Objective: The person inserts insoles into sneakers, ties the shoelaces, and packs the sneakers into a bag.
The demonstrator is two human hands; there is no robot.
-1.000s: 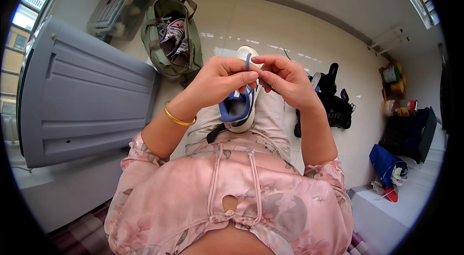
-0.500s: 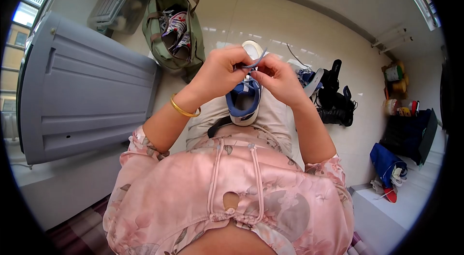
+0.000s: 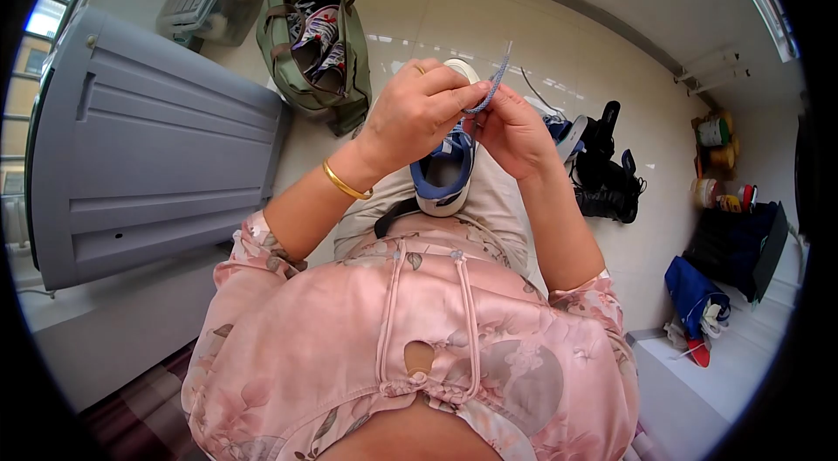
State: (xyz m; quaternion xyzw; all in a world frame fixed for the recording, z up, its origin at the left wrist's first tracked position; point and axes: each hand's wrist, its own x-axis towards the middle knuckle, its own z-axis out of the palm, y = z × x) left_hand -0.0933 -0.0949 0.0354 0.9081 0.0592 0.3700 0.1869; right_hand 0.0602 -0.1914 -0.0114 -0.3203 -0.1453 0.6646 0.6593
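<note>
A blue and white shoe (image 3: 443, 171) rests on my lap, its toe pointing away from me and its opening toward me. Above its front part, my left hand (image 3: 422, 109) pinches a blue-grey shoelace (image 3: 499, 77). Close against it, my right hand (image 3: 513, 131) has its fingers closed on the same lace. One lace end sticks up between the two hands. The fingers cover much of the shoe's tongue and eyelets.
A green bag (image 3: 351, 68) with patterned shoes inside lies ahead on the left, beside a clear plastic box (image 3: 218, 3). A grey cabinet (image 3: 157, 155) fills the left. Black footwear (image 3: 602, 173) and another blue shoe (image 3: 572, 140) are on the floor at right.
Both hands have moved slightly right, the left now overlapping the right's fingertips. The lace end now stands higher above the fingers. The shoe's heel sits a little further from me.
</note>
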